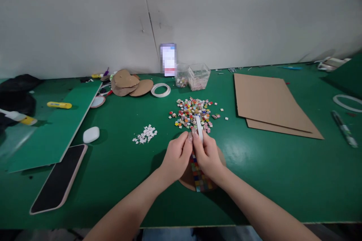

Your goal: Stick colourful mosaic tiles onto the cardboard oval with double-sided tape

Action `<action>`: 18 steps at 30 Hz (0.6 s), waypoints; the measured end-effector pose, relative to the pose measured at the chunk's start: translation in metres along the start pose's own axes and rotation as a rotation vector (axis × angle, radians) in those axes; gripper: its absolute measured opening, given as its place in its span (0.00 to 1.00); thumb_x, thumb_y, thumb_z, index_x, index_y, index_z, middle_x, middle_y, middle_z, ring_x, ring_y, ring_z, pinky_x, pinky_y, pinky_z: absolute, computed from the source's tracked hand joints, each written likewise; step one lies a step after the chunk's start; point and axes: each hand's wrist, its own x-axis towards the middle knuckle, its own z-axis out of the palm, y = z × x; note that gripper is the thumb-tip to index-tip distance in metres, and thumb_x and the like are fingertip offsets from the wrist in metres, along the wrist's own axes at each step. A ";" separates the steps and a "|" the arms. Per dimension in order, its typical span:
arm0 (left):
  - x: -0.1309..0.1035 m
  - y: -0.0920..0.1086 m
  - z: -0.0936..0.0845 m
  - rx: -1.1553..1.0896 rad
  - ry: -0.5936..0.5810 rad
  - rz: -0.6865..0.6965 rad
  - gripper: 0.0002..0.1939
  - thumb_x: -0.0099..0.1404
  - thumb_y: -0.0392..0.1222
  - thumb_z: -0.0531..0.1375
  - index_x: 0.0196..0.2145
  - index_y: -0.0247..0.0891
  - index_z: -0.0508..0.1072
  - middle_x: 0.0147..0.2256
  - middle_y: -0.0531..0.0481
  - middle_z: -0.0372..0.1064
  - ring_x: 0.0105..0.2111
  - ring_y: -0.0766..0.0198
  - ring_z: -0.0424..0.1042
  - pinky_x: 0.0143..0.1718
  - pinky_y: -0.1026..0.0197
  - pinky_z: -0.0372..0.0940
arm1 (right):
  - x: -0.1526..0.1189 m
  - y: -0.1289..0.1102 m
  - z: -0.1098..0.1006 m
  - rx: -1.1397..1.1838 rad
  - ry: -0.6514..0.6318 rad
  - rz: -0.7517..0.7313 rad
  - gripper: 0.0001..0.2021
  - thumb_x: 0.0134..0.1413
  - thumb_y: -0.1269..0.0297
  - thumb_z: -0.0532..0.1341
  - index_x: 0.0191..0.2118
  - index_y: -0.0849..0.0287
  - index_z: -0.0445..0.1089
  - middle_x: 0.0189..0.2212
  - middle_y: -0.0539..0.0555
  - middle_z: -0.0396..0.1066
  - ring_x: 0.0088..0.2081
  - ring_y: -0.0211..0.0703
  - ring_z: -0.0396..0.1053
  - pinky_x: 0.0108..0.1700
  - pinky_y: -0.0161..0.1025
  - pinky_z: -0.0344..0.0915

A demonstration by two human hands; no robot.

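Observation:
My left hand (177, 155) and my right hand (209, 154) meet at the fingertips, both closed. A flat white stick-like strip (199, 128) sticks up and away from my right hand, which grips it. Whatever my left thumb and fingers pinch is too small or hidden to make out. Beneath the hands lies a round brown cardboard disc (187, 180), partly covered by them. On it rests a panel of small coloured mosaic tiles (200, 180) in rows. Just beyond my fingertips spreads a heap of loose coloured tiles (192, 111).
White paper bits (145, 134) lie to the left. A phone (60, 179), a white earbud case (91, 134) and a green board (56, 131) are farther left. Cardboard sheets (263, 98) lie right. At the back stand a clear box (199, 77), a tape roll (160, 90) and cardboard discs (141, 87).

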 end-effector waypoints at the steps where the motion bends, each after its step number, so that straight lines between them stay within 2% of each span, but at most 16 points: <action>1: 0.000 0.000 0.000 0.016 0.008 0.004 0.15 0.67 0.42 0.44 0.23 0.38 0.56 0.20 0.56 0.57 0.20 0.70 0.58 0.22 0.66 0.52 | 0.000 0.000 0.000 0.001 -0.006 0.001 0.11 0.60 0.62 0.48 0.26 0.56 0.54 0.16 0.44 0.53 0.18 0.34 0.51 0.21 0.34 0.48; 10: 0.000 0.003 -0.003 0.049 0.065 0.042 0.16 0.67 0.42 0.44 0.22 0.37 0.58 0.18 0.56 0.57 0.18 0.71 0.56 0.21 0.67 0.52 | 0.003 -0.004 -0.004 -0.138 -0.088 -0.112 0.10 0.60 0.64 0.47 0.28 0.57 0.56 0.19 0.47 0.56 0.19 0.35 0.53 0.22 0.34 0.50; 18: -0.001 0.005 -0.003 0.000 0.068 -0.019 0.19 0.67 0.44 0.44 0.19 0.38 0.54 0.16 0.58 0.52 0.17 0.72 0.52 0.19 0.67 0.49 | 0.009 -0.004 -0.017 -0.236 -0.255 -0.191 0.08 0.60 0.63 0.48 0.29 0.57 0.55 0.19 0.47 0.56 0.19 0.36 0.55 0.23 0.34 0.51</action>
